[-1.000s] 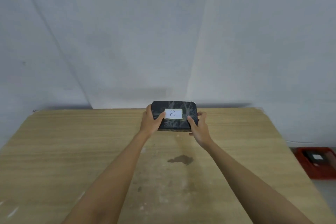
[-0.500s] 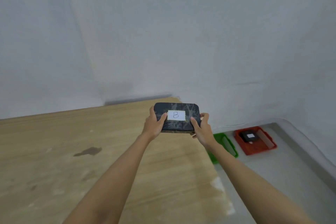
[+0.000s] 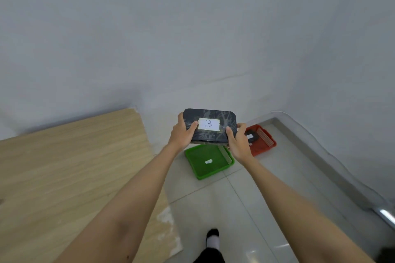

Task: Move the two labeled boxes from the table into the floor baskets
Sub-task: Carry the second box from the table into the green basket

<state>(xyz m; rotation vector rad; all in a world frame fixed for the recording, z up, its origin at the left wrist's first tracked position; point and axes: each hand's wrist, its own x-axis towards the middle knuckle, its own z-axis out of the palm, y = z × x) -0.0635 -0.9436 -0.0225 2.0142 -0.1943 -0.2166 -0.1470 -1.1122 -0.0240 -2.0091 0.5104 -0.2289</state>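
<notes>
A dark patterned box [image 3: 215,115] with a white label marked B is held in the air past the table's right edge. My left hand [image 3: 181,134] grips its left end and my right hand [image 3: 238,142] grips its right end. On the floor below it lies a green basket [image 3: 201,168] with a small white tag inside. To its right stands a red basket [image 3: 264,145] holding another dark box [image 3: 252,135], partly hidden by my right hand.
The wooden table [image 3: 64,166] fills the left side, its worn corner near my left forearm. A light tiled floor [image 3: 245,209] spreads to the right, bounded by white walls and a raised kerb. My foot [image 3: 212,238] in a white sock shows at the bottom.
The box marked B has left the table top and moved right, out over the floor. The view has swung right, so both baskets now show in full.
</notes>
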